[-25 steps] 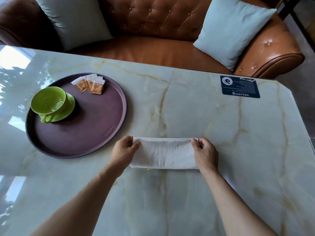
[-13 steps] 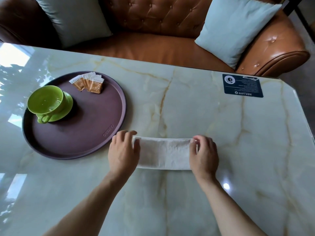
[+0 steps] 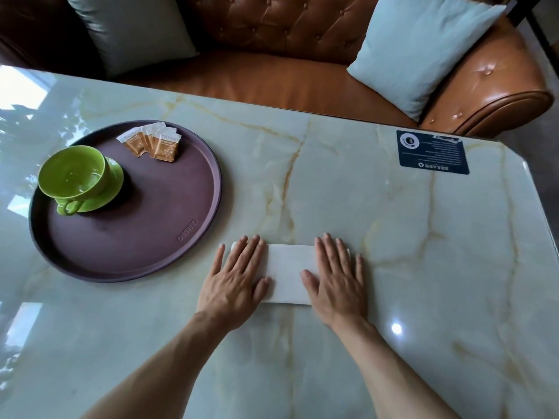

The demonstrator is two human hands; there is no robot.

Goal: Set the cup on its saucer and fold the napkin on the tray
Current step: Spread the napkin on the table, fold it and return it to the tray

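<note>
Two bare hands, one napkin, one tray set. Landmark: round brown tray (image 3: 193, 225) on the marble table (image 3: 393, 237).

On the tray: green cup (image 3: 72, 173) seated on its green saucer (image 3: 113, 182) at the tray's left side, handle toward the viewer; three orange sugar sachets (image 3: 154, 143) fanned at the tray's far edge, apart from the cup.

Right of the tray, just off its near-right rim and on bare marble: white napkin (image 3: 289, 273), folded to a flat band, lying crosswise. Nothing stands between napkin and tray.

Far right of the tray, near the table's far corner: dark blue printed card (image 3: 432, 152). Beyond the table: tan leather sofa (image 3: 272, 83) with two pale cushions (image 3: 420, 49).

Grip: left hand (image 3: 236, 279) flat, fingers straight and spread, palm pressed on the napkin's left end. Right hand (image 3: 338, 276) likewise flat and spread on the right end. Neither hand grasps anything; both only press. Napkin's middle shows between them.
</note>
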